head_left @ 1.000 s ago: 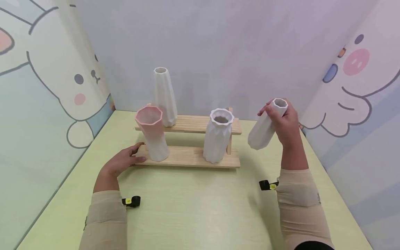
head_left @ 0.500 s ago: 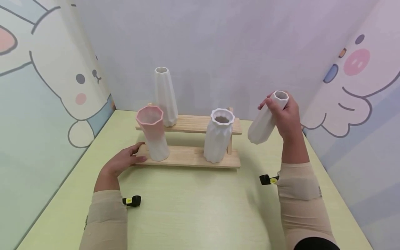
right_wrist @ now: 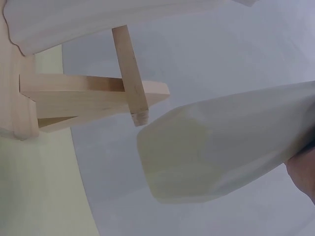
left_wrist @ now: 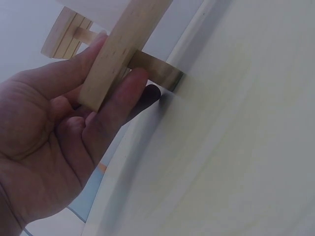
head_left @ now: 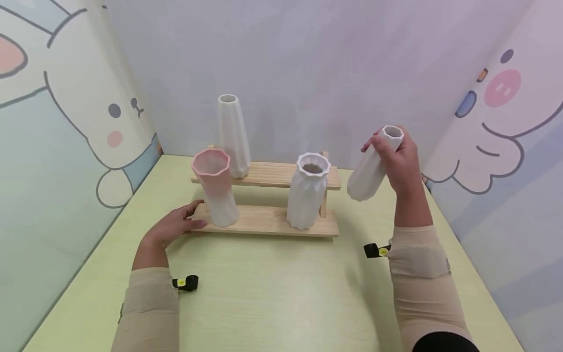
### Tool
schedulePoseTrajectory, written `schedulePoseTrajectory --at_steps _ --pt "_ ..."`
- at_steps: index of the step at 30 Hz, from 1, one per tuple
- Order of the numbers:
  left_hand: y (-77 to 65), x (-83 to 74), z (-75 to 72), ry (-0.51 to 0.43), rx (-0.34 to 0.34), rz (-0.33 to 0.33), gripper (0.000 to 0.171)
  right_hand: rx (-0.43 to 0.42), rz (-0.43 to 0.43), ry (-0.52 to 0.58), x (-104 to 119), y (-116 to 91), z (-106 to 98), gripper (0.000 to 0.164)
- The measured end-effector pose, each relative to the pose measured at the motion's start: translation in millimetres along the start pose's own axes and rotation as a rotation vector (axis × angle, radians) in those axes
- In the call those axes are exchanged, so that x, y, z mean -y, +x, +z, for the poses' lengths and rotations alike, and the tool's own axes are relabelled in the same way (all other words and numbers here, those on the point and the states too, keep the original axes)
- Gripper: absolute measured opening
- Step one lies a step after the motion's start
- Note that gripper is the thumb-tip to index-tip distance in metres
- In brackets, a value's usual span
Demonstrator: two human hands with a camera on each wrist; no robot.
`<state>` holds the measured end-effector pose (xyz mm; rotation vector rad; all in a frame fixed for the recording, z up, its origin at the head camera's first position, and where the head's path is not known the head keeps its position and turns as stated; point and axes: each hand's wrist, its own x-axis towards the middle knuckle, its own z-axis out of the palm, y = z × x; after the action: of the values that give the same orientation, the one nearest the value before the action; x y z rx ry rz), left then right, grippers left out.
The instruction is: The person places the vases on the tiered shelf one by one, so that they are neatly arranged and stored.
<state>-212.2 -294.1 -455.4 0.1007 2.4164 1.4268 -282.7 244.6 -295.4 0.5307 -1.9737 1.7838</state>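
Note:
My left hand (head_left: 173, 226) grips the left end of the lower board of a two-tier wooden stand (head_left: 264, 220). In the left wrist view, thumb and fingers clasp that board end (left_wrist: 106, 73) from both faces. To the right of the stand, my right hand (head_left: 401, 164) holds a slim white faceted vase (head_left: 367, 176) near its mouth, tilted with its base toward the stand. The right wrist view shows the vase body (right_wrist: 221, 142) in the air beside the upper board's end. A pink-and-white vase (head_left: 217, 190) and a ruffled white vase (head_left: 307, 195) stand on the lower board.
A tall white vase (head_left: 233, 137) stands at the left of the upper board (head_left: 272, 173). The pale yellow table (head_left: 264, 293) meets a grey back wall (head_left: 299, 73). Side panels carry cartoon animals, a rabbit (head_left: 83, 88) and a pig (head_left: 506, 127). Small black cameras sit at both wrists.
My right hand has raised the slim white vase slightly, and it stays tilted right of the stand. The left hand, the stand and the other vases have kept their places.

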Motion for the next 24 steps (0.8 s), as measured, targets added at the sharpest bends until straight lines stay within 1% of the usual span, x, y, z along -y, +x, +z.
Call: schedulePoseTrajectory --at_steps 8,14,19,24 --pt "-1.1 -0.1 -0.5 0.007 -0.007 -0.013 0.097 0.002 -0.006 -0.039 8 11 6 0.024" --pt "-0.9 0.5 -0.6 -0.008 -0.006 -0.013 0.097 0.015 -0.025 -0.019 10 19 13 0.024" --pt "-0.8 1.1 -0.9 -0.008 -0.005 -0.015 0.097 0.024 -0.019 -0.007 10 22 17 0.023" --pt "0.2 1.4 -0.8 -0.018 -0.004 -0.011 0.095 0.029 -0.006 -0.049 11 23 19 0.023"
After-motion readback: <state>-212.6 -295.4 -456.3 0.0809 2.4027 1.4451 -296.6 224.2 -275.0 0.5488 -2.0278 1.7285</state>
